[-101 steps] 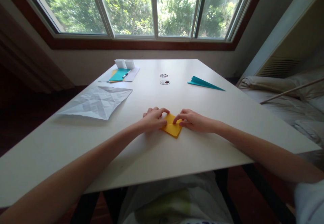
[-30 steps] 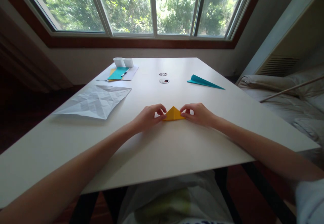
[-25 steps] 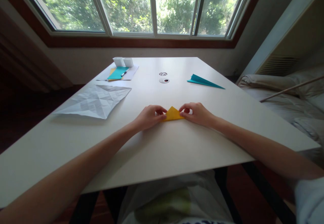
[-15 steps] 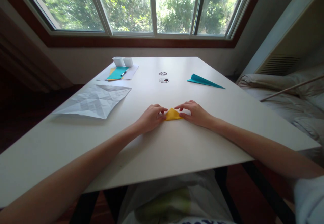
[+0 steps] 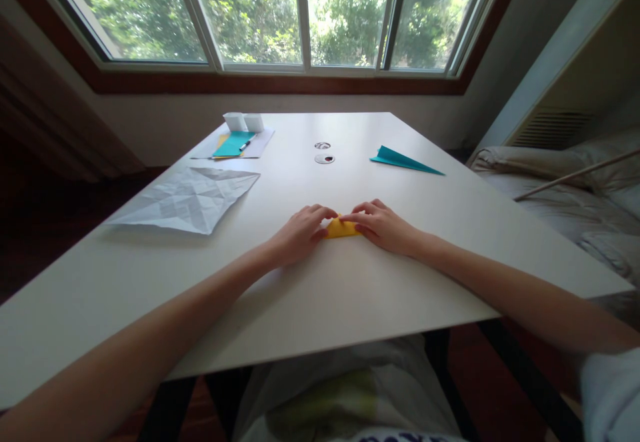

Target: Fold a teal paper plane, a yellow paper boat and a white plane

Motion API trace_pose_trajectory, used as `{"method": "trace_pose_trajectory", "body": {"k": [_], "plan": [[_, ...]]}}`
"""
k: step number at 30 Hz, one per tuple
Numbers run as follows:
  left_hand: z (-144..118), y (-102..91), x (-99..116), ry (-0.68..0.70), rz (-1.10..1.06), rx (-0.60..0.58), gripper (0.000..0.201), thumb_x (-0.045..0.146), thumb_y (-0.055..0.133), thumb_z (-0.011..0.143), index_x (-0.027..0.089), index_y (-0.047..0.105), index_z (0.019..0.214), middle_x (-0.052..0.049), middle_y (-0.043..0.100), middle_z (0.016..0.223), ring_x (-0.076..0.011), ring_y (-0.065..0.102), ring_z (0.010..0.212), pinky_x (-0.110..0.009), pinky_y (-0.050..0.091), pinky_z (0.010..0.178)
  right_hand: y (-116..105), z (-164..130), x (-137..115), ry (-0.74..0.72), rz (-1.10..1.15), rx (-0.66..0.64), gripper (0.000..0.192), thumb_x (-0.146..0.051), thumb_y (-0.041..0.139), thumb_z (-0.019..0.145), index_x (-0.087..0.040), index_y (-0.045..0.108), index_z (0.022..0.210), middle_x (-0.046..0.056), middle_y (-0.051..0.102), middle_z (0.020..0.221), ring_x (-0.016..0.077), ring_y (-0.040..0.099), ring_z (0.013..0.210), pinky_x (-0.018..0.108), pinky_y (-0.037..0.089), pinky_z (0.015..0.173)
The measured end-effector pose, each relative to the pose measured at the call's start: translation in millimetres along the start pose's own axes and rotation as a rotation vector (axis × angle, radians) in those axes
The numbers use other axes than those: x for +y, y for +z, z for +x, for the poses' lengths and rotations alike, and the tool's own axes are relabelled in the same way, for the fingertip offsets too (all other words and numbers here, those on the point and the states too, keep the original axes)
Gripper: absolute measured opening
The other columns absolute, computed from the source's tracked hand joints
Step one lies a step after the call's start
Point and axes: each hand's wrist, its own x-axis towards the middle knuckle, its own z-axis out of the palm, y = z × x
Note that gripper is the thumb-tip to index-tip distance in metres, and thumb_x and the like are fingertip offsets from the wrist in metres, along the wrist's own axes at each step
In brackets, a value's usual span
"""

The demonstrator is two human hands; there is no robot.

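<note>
Off to my left a creased white sheet [image 5: 187, 199] lies spread on the table [image 5: 320, 302]; beyond it sit teal paper [image 5: 234, 144], two white boxes [image 5: 244, 123] and a pen [image 5: 245, 145] resting partly on the teal paper. My left hand [image 5: 303, 234] has its thumb and bent fingers closed on the left end of the folded yellow paper [image 5: 342, 230], which rests on the table in front of me, between my hands. Two round discs [image 5: 325, 159] lie beyond it. I judge the yellow paper very light, springy along its folds, stiffer where layers stack, easy to crease wrongly and apt to slide on this smooth top. Its two end corners look like the best hold, pinched flat rather than squeezed. My right hand [image 5: 383, 229] grips the right end, thumb at the near edge, forefinger stretched over the peak. Farther right lies a teal dart [image 5: 405, 161], well apart from my fingers.
</note>
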Motion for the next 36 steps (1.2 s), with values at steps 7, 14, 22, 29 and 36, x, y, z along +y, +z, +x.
{"method": "trace_pose_trajectory", "body": {"k": [7, 14, 22, 29, 36], "plan": [[-3.4, -9.3, 8.7, 0.257, 0.204, -0.082, 0.029, 0.013, 0.041, 0.088, 0.024, 0.061, 0.106, -0.004, 0.063, 0.104, -0.0179, 0.056, 0.096, -0.031, 0.044, 0.083, -1.1, -1.5, -2.3, -0.029, -0.098, 0.006, 0.032, -0.022, 0.038, 0.091, -0.028, 0.058, 0.116, 0.006, 0.06, 0.106, 0.0206, 0.047, 0.094, 0.037, 0.039, 0.085], [-6.2, -9.5, 8.0, 0.332, 0.283, -0.148, 0.038, 0.011, 0.038, 0.089, 0.026, 0.054, 0.119, -0.004, 0.064, 0.109, -0.0176, 0.057, 0.099, -0.031, 0.045, 0.085, -9.9, -3.8, -10.5, -0.17, -0.183, 0.006, 0.025, -0.022, 0.044, 0.09, -0.021, 0.064, 0.105, 0.006, 0.061, 0.108, 0.0226, 0.046, 0.099, 0.036, 0.037, 0.083], [-10.8, -13.4, 17.2, 0.305, 0.432, -0.2, 0.046, 0.008, 0.039, 0.086, 0.025, 0.045, 0.127, -0.005, 0.061, 0.113, -0.0193, 0.056, 0.1, -0.033, 0.044, 0.086, -17.5, -3.0, -17.3, -0.297, -0.288, -0.033, 0.023, -0.02, 0.043, 0.091, -0.019, 0.063, 0.102, 0.005, 0.066, 0.088, 0.0182, 0.051, 0.086, 0.032, 0.033, 0.076], [-13.3, -15.3, 20.8, 0.288, 0.471, -0.209, 0.039, 0.009, 0.04, 0.085, 0.023, 0.05, 0.121, -0.006, 0.059, 0.115, -0.0194, 0.057, 0.099, -0.033, 0.044, 0.084, -26.9, -3.5, -20.3, -0.295, -0.335, -0.113, 0.02, -0.017, 0.046, 0.088, -0.017, 0.065, 0.091, 0.005, 0.066, 0.082, 0.0185, 0.052, 0.085, 0.032, 0.031, 0.074], [-13.1, -16.9, 20.4, 0.268, 0.467, -0.225, 0.041, 0.009, 0.039, 0.085, 0.023, 0.049, 0.123, -0.006, 0.057, 0.121, -0.0185, 0.057, 0.103, -0.031, 0.043, 0.082, -36.5, -9.0, -13.1, -0.239, -0.268, -0.157, 0.019, -0.018, 0.047, 0.086, -0.019, 0.066, 0.084, 0.003, 0.066, 0.08, 0.0179, 0.052, 0.085, 0.031, 0.032, 0.072]]}}
